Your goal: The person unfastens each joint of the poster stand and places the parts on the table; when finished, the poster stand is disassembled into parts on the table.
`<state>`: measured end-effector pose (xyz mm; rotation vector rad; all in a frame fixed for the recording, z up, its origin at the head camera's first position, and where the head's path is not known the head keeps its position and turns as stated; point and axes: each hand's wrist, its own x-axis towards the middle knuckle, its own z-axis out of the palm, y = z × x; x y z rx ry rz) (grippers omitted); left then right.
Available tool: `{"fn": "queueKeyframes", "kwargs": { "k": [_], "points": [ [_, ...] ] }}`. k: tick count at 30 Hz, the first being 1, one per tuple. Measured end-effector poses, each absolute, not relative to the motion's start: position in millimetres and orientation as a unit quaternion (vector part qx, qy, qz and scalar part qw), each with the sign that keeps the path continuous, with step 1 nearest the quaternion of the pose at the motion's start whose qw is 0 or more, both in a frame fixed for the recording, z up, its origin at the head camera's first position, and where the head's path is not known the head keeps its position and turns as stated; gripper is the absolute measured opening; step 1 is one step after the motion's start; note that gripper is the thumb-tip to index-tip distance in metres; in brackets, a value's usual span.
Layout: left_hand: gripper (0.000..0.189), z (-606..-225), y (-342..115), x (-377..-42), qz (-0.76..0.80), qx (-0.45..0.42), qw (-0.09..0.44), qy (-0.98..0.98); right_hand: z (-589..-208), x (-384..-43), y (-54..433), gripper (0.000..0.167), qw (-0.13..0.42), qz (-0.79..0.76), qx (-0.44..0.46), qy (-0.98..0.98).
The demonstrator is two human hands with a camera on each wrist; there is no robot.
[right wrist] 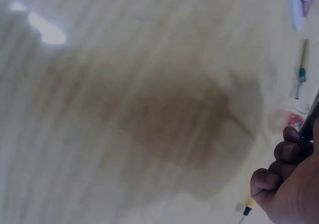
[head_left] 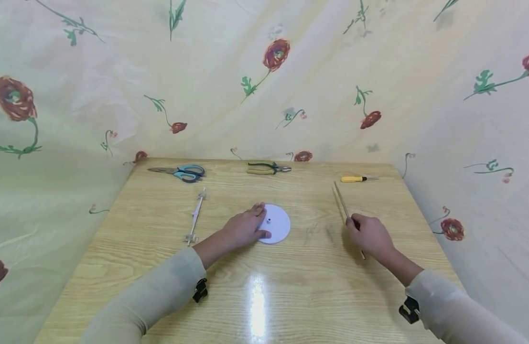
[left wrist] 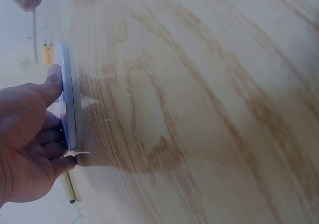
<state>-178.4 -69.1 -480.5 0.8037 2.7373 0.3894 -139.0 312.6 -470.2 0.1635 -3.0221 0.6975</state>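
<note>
My left hand (head_left: 242, 227) lies over the left side of a round white disc (head_left: 279, 224), thumb and fingers curled at its rim. A small hollow post stands at the disc's centre. In the left wrist view the disc (left wrist: 71, 99) appears edge-on, close over the wooden tabletop. My right hand (head_left: 372, 236) grips a thin straight brown rod (head_left: 341, 198) near its middle, tilted above the right part of the table. The right wrist view catches only the curled fingers (right wrist: 286, 152) and a short dark length of the rod (right wrist: 310, 115).
Left of the disc lies a slim white rod (head_left: 197, 215) with clear fittings at its ends. Along the table's back are blue-handled scissors (head_left: 188, 173), pliers (head_left: 264, 168) and a yellow screwdriver (head_left: 353, 179). A flowered cloth (head_left: 221, 95) hangs behind the wooden table (head_left: 290, 296).
</note>
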Motion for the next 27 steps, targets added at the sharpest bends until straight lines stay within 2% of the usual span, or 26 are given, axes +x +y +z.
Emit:
{"fn": "queueKeyframes", "kwargs": {
  "k": [13,20,24,27],
  "points": [
    [0.088,-482,-70,-179,0.128,0.278,0.133,0.943,-492,-130,301,0.035,-0.062,0.119,0.066,-0.989],
    [0.087,-483,-69,-180,0.122,0.277,0.128,0.944,-488,-130,297,0.027,-0.075,0.067,0.085,-0.991],
    [0.087,-480,-70,-181,0.125,0.277,0.133,0.943,-487,-130,297,0.028,-0.073,0.055,0.093,-0.991],
    [0.087,-478,-73,-183,0.134,0.279,0.131,0.942,-488,-130,297,0.037,-0.075,0.058,0.088,-0.992]
  ]
}}
